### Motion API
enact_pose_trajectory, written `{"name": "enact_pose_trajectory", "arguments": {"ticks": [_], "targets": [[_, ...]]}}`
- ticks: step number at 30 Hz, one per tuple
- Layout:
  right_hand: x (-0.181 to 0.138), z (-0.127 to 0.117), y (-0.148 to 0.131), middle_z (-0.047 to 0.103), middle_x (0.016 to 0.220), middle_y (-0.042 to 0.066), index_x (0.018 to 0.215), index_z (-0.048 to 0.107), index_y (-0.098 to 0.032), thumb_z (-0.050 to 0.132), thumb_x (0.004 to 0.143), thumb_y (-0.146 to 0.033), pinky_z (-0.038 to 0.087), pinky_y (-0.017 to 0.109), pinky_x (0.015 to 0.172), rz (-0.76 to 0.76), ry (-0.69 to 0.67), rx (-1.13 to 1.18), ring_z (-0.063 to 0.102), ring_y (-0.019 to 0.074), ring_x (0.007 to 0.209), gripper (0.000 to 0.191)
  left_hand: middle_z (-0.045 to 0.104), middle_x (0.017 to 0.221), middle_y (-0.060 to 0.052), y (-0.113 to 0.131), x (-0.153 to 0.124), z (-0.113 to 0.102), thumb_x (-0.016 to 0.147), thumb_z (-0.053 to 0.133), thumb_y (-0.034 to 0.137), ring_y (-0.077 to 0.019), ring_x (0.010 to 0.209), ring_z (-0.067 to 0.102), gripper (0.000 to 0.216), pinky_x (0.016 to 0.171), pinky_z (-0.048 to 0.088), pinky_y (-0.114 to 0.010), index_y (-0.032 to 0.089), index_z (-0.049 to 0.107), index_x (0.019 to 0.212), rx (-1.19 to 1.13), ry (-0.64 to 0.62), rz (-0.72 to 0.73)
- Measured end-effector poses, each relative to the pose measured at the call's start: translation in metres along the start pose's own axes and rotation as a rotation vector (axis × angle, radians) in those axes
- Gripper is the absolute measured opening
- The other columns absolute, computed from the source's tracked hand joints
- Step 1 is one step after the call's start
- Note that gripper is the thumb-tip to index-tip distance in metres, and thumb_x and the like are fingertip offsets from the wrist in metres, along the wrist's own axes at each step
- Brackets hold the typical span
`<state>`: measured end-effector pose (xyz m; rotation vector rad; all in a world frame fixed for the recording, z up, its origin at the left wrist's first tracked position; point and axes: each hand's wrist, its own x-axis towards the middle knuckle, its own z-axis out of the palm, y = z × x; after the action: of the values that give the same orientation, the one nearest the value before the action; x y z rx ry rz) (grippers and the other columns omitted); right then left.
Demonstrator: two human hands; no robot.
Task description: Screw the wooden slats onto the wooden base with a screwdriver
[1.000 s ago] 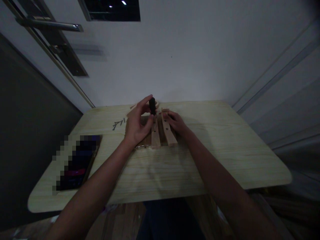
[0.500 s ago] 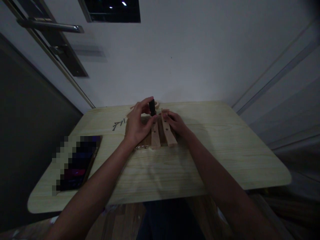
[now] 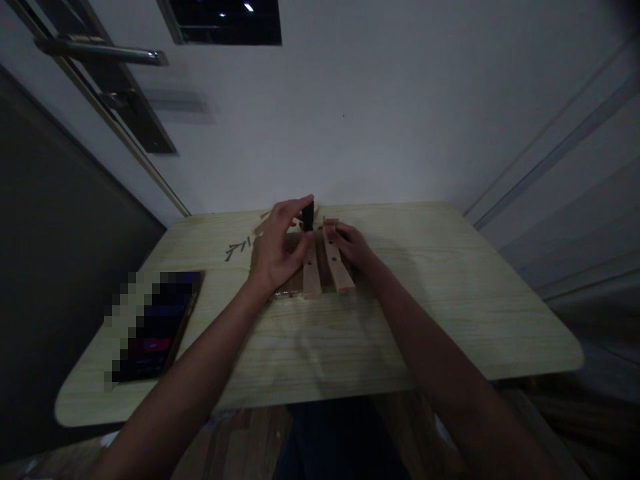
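Note:
My left hand [image 3: 277, 247] is closed around the black handle of a small screwdriver [image 3: 307, 215], held upright over a wooden slat [image 3: 311, 273]. My right hand [image 3: 353, 245] rests fingers down on a second wooden slat [image 3: 338, 268] beside it, pressing it in place. Both slats lie across a darker wooden board [image 3: 293, 285] near the back middle of the light wooden table [image 3: 350, 333]. The screwdriver's tip is hidden behind my fingers.
Several small dark screws [image 3: 239, 247] lie loose left of the board. A dark pixelated phone-like device [image 3: 153, 325] sits at the table's front left. A white wall stands right behind the table, and a door with a metal handle [image 3: 100, 52] is at the upper left.
My left hand has turned a little on the screwdriver handle, its fingers shifting over the top. The right hand and the slats have stayed put.

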<state>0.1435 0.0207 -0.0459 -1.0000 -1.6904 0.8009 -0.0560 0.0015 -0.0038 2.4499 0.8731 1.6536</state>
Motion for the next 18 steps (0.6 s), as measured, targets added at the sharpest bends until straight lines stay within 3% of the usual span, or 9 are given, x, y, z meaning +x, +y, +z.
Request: {"name": "enact_pose_trajectory", "arguments": {"ticks": [5, 10, 18], "targets": [[0.0007, -0.0003, 0.0022, 0.060, 0.074, 0.003, 0.075, 0.060, -0.020, 0.050, 0.086, -0.080, 0.042, 0.032, 0.069, -0.007, 0.009, -0.023, 0.053, 0.0182, 0.072, 0.062, 0.061, 0.117, -0.005, -0.0073, -0.0011, 0.0048, 0.092, 0.067, 0.054, -0.0170, 0.091, 0.061, 0.057, 0.082, 0.057, -0.033, 0.032, 0.050, 0.142, -0.003, 0.056, -0.045], [-0.0003, -0.0002, 0.0019, 0.059, 0.075, 0.004, 0.075, 0.060, -0.020, 0.049, 0.087, -0.079, 0.043, 0.033, 0.071, -0.024, 0.007, -0.014, 0.053, 0.0191, 0.075, 0.061, 0.063, 0.124, -0.006, -0.0076, -0.0029, 0.0074, 0.093, 0.064, 0.056, -0.0206, 0.099, 0.065, 0.060, 0.088, 0.058, -0.036, 0.034, 0.047, 0.146, -0.053, 0.060, -0.065], [0.0006, -0.0005, 0.0048, 0.059, 0.075, 0.004, 0.078, 0.062, -0.019, 0.047, 0.085, -0.082, 0.042, 0.032, 0.068, 0.014, -0.005, -0.035, 0.053, 0.0193, 0.075, 0.065, 0.066, 0.130, -0.007, 0.0004, -0.0039, 0.0018, 0.100, 0.054, 0.049, -0.0214, 0.106, 0.068, 0.055, 0.096, 0.056, -0.037, 0.033, 0.042, 0.152, -0.178, -0.036, -0.089]]}}
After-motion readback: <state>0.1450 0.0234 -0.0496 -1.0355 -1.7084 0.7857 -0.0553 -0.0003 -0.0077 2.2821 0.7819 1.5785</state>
